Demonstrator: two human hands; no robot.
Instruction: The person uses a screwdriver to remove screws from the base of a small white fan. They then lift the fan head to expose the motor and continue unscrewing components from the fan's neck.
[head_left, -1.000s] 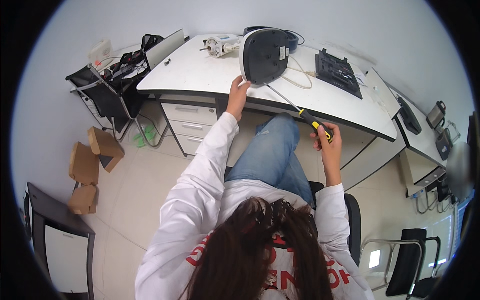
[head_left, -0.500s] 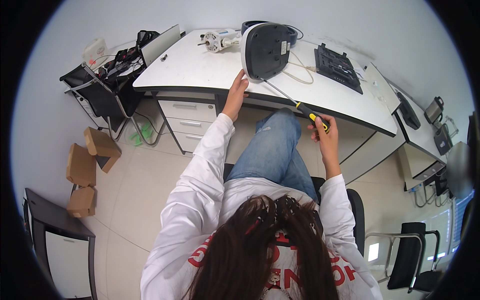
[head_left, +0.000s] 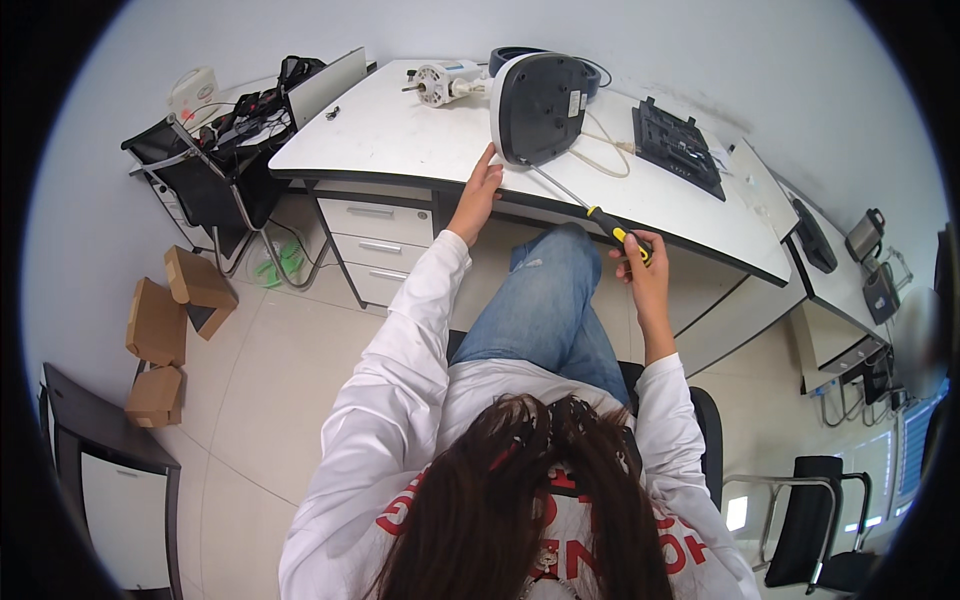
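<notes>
An electric fan's base point(head_left: 540, 110) stands on edge on the white desk, its dark underside turned toward me and its white rim showing at the left. My left hand point(head_left: 478, 195) holds that rim low on the left side, fingertips on the white shell. In my right hand point(head_left: 643, 265) is a screwdriver point(head_left: 608, 222) with a black and yellow handle. Its shaft slants up and left, and the tip meets the lower edge of the underside; whether it sits in a screw is too small to tell. Behind the base, to the left, lies the white fan motor point(head_left: 440, 84) with its shaft bare.
A dark ring-shaped part point(head_left: 512, 58) lies behind the base, and a pale cord point(head_left: 610, 165) curls beside it. A flat black panel point(head_left: 680, 145) rests farther right on the desk point(head_left: 380, 140). Cardboard boxes point(head_left: 158, 322) stand on the floor at left; a black chair point(head_left: 205, 185) is nearby.
The whole view has shifted slightly. Both hands, the screwdriver and the fan base keep nearly the same positions relative to each other.
</notes>
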